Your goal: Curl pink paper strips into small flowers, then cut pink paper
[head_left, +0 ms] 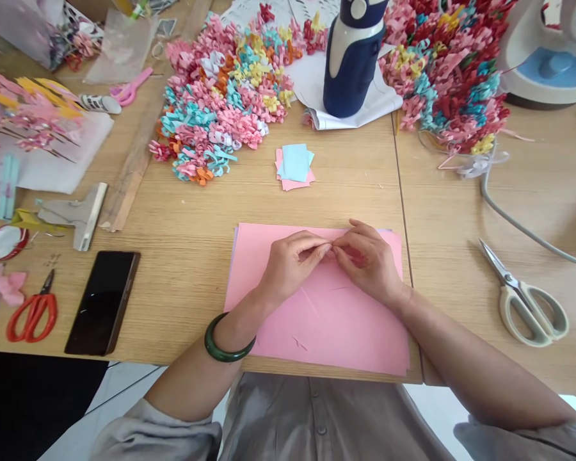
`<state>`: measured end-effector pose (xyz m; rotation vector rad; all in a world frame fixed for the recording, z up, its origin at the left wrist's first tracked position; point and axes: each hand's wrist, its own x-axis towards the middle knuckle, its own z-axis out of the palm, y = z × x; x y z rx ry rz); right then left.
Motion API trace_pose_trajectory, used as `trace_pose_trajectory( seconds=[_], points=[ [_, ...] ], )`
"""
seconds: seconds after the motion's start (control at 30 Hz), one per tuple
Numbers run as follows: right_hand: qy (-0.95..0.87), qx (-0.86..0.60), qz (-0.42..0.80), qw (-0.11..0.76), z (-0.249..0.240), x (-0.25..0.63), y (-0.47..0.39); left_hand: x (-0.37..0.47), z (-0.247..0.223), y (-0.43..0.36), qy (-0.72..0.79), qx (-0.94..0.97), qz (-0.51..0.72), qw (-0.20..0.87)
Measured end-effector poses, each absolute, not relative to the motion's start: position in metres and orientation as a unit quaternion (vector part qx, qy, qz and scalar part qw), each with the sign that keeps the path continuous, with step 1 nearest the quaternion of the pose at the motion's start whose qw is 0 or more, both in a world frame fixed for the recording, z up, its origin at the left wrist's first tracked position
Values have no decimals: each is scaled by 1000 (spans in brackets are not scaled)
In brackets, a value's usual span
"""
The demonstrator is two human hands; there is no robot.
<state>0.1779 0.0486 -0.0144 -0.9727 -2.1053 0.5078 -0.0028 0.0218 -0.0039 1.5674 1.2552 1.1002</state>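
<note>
My left hand (295, 262) and my right hand (368, 259) meet fingertip to fingertip above a large pink sheet (326, 330). Both are pinched around something small and pinkish, mostly hidden by the fingers, too small to make out. A few thin slivers lie on the sheet below them. Beyond the sheet's far edge sits a small stack of light blue and pink paper squares (296, 163). A green bangle circles my left wrist.
Heaps of colourful paper curls (221, 102) and a dark blue bottle (352, 64) stand at the back. Scissors (528, 301) lie right; a black phone (102, 302), red-handled snips (32, 314) and a metal clip (79, 214) lie left.
</note>
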Motion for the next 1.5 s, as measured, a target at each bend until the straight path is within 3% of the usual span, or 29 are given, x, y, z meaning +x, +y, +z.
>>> trace_pose_trajectory(
  seconds=[0.5, 0.8, 1.5],
  points=[
    [-822, -387, 183, 375, -17, 177, 48, -6, -3, 22, 516, 613, 442, 403],
    [-815, -392, 181, 387, -15, 178, 49, -8, 2, 25, 514, 529, 420, 529],
    [-817, -380, 195, 389, -14, 176, 47, -3, 2, 21, 526, 598, 428, 428]
  ],
)
